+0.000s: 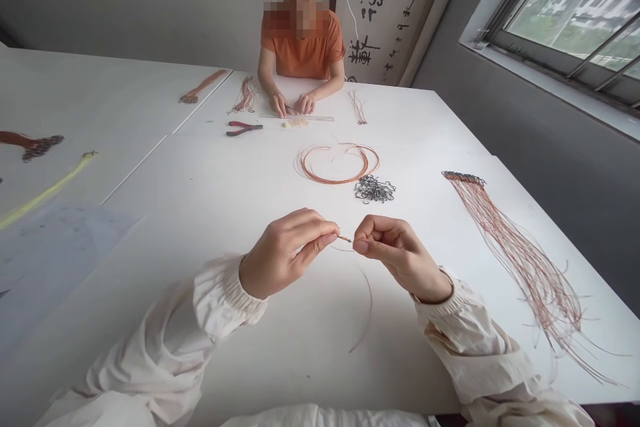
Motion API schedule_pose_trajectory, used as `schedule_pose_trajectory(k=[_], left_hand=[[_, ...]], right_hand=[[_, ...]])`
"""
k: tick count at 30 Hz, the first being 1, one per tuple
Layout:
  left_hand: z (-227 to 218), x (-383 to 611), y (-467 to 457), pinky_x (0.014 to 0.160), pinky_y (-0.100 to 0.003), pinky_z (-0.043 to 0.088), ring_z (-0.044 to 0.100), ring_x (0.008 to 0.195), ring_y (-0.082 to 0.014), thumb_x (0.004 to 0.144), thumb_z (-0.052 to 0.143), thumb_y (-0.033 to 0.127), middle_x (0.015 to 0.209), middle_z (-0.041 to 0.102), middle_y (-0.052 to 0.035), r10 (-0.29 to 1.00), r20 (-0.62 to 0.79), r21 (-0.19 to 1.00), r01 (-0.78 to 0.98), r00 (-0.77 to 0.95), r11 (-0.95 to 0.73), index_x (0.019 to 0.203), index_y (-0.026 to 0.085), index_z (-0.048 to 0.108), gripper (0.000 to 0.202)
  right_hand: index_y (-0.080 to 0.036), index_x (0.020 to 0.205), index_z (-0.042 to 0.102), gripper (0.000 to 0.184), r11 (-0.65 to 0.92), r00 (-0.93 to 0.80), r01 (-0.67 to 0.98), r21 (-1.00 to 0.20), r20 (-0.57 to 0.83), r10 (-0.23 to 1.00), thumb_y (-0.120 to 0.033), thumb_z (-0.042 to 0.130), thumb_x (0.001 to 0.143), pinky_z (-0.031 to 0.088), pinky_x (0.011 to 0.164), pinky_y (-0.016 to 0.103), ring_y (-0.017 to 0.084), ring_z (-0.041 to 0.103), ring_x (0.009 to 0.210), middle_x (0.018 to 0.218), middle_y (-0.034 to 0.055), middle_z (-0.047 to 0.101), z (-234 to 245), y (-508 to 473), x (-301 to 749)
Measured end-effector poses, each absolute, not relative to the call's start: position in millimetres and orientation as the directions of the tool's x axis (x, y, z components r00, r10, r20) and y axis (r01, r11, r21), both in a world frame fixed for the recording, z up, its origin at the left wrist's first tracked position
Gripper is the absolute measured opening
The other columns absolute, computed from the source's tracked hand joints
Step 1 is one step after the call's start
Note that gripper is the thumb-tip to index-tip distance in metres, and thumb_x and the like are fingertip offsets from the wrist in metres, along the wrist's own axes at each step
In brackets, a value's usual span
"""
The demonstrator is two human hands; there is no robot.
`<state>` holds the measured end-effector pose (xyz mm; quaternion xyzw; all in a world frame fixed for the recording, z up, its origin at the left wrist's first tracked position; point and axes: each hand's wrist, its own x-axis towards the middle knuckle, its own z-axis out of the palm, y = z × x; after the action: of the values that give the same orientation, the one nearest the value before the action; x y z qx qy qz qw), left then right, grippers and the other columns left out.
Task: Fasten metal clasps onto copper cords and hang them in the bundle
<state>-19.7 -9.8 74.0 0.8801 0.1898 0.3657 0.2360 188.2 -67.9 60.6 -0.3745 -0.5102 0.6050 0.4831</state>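
Pinching a thin copper-coloured cord close to its tip, the left hand keeps a short, steady grip, just beside the right hand, whose fingers press together, both raised above the white tabletop.

A white table spreads out under the person's fingers. Straight ahead of the fingers lies a loose ring of thin copper-coloured wire, with a tangled heap of small dark metal rings just beside its lower right edge. Farther ahead sit red-handled steel pliers and a long clear ruler. Right of the fingers, a long fan of copper-coloured strands spreads from a dark beaded end.
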Motion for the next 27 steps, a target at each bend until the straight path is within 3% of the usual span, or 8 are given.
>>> schedule_pose_trajectory(k=[8,13,17,22,27], left_hand=[[78.2,-21.7,-9.4,0.065,-0.026,0.05,0.058,0.073,-0.0151,0.094,0.05,0.012,0.08,0.064,-0.006,0.439,0.588,0.509,0.11,0.68,-0.853,0.098,0.016,0.065,0.016],[78.6,-23.6,-5.9,0.066,-0.027,0.05,0.058,0.075,-0.0154,0.092,0.052,0.01,0.084,0.065,-0.0067,0.397,0.611,0.453,0.108,0.685,-0.885,0.1,0.017,0.066,0.017],[76.0,-22.4,-6.1,0.065,-0.027,0.049,0.056,0.074,-0.0154,0.092,0.051,0.009,0.083,0.063,-0.0064,0.38,0.578,0.44,0.117,0.722,-0.89,0.1,0.017,0.065,0.018],[73.0,-19.7,-9.7,0.064,-0.027,0.049,0.056,0.073,-0.0154,0.093,0.049,0.01,0.081,0.063,-0.0063,0.376,0.559,0.43,0.13,0.739,-0.893,0.1,0.017,0.065,0.018],[75.7,-21.7,-8.6,0.061,-0.026,0.048,0.055,0.069,-0.0149,0.092,0.052,0.01,0.079,0.063,-0.0054,0.359,0.599,0.417,0.105,0.716,-0.903,0.097,0.018,0.065,0.017]], right_hand=[[-0.016,0.074,0.06,0.021,0.022,-0.264,-0.112,-0.993,0.051,0.963,-0.033,0.069,0.082,0.028,0.051,0.026,0.01,0.033,0.055,0.059,-0.0024,0.043,60.2,-69.7,194.1],[-0.016,0.084,0.065,0.02,0.09,-0.295,0.044,-0.995,0.073,0.953,-0.036,0.067,0.085,0.033,0.052,0.026,0.011,0.043,0.057,0.068,0.002,0.056,66.6,-69.6,194.0],[-0.017,0.084,0.065,0.023,0.135,-0.199,0.146,-0.98,0.105,0.974,-0.039,0.064,0.087,0.025,0.046,0.025,0.009,0.032,0.049,0.058,-0.0018,0.049,64.9,-70.9,183.4],[-0.016,0.073,0.061,0.027,0.124,-0.111,0.131,-0.984,0.109,0.988,-0.038,0.062,0.088,0.021,0.045,0.025,0.008,0.026,0.048,0.055,-0.0033,0.043,56.1,-75.0,173.4],[-0.015,0.076,0.063,0.026,0.069,-0.174,0.024,-0.997,0.064,0.983,-0.039,0.063,0.087,0.026,0.044,0.024,0.007,0.033,0.049,0.066,0.0014,0.057,59.9,-75.6,176.3]])
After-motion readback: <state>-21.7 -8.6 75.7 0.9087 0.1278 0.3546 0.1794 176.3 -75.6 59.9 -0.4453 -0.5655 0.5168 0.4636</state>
